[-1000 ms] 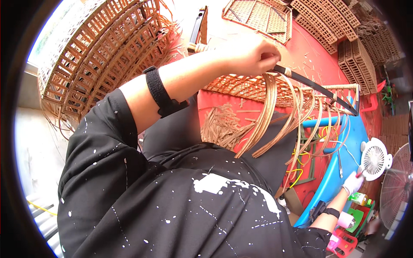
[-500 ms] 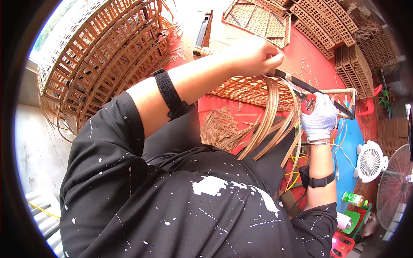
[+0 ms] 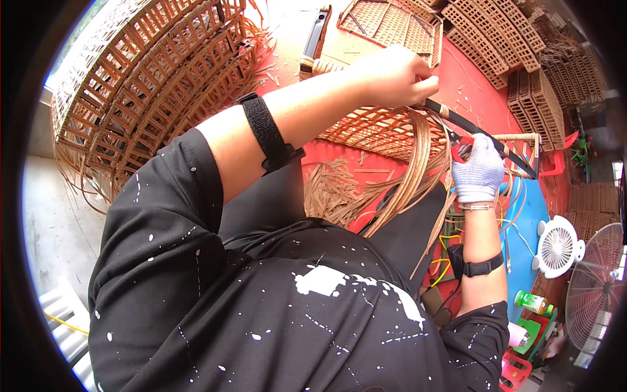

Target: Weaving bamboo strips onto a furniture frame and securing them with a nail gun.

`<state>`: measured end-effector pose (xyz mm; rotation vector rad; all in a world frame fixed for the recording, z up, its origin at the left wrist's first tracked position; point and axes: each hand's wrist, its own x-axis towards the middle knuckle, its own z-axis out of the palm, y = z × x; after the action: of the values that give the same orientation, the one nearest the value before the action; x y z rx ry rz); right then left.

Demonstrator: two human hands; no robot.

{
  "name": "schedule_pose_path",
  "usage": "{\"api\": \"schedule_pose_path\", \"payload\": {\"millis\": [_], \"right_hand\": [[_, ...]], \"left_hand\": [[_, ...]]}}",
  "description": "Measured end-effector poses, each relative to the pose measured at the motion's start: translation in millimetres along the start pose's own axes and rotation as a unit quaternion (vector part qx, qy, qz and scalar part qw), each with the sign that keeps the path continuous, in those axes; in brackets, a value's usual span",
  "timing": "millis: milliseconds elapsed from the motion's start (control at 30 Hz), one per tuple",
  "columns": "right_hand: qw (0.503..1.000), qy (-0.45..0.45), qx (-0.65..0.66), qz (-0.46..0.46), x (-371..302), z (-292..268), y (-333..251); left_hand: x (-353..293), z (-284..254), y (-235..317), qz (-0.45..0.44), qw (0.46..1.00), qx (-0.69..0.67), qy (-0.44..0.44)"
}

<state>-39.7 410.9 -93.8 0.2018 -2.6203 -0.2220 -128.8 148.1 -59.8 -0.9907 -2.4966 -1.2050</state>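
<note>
A woven basket with a black frame bar along its rim lies on its side in front of me. My left hand, bare, is over that rim with thumb and fingers pinched together. Anything between those fingertips is hidden. In a white knit glove, my right hand grips red-handled scissors just below the bar, their tip near the bound rim. A bundle of tan weaving strands hangs from the rim toward my lap, left of the scissors.
Stacked woven baskets rise at the left, and woven panels pile at the far right. Cut strand scraps cover the red surface below the basket. A small white fan and a bottle stand at the right.
My right hand has drawn slightly left and down with the scissors. My left hand has shifted a little right, and the basket and hanging strands have moved slightly.
</note>
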Motion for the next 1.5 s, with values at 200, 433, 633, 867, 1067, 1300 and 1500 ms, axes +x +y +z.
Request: {"api": "schedule_pose_path", "payload": {"millis": [200, 433, 633, 867, 1067, 1300, 1500], "right_hand": [[1.0, 0.003, 0.002, 0.017, -5.0, 1.6, -5.2], [1.0, 0.002, -0.016, 0.007, -1.8, 3.8, -7.5], [0.999, -0.028, -0.036, 0.011, 3.7, 3.2, -12.1], [0.997, -0.03, -0.077, -0.006, 3.5, -2.7, -9.6], [0.996, -0.059, -0.058, -0.016, -1.5, -13.7, -9.9], [0.995, -0.068, -0.066, -0.038, -5.6, -20.9, -8.0], [0.999, -0.02, -0.02, -0.017, -5.9, -32.4, -8.0]], "left_hand": [[-0.8, 1.3, -1.6, 0.007, 1.0, 0.005, 0.001], [-1.5, 5.8, -4.7, 0.017, 1.0, -0.003, -0.006], [-0.7, 6.2, -4.1, 0.003, 1.0, -0.006, -0.017], [-5.5, 3.0, -2.1, 0.03, 0.999, 0.012, 0.019], [-6.9, 2.0, 0.5, -0.02, 0.999, -0.017, -0.019], [-8.3, -0.3, 3.2, -0.032, 0.999, -0.015, -0.011], [-6.7, 5.4, -1.7, -0.036, 0.999, -0.013, -0.019]]}}
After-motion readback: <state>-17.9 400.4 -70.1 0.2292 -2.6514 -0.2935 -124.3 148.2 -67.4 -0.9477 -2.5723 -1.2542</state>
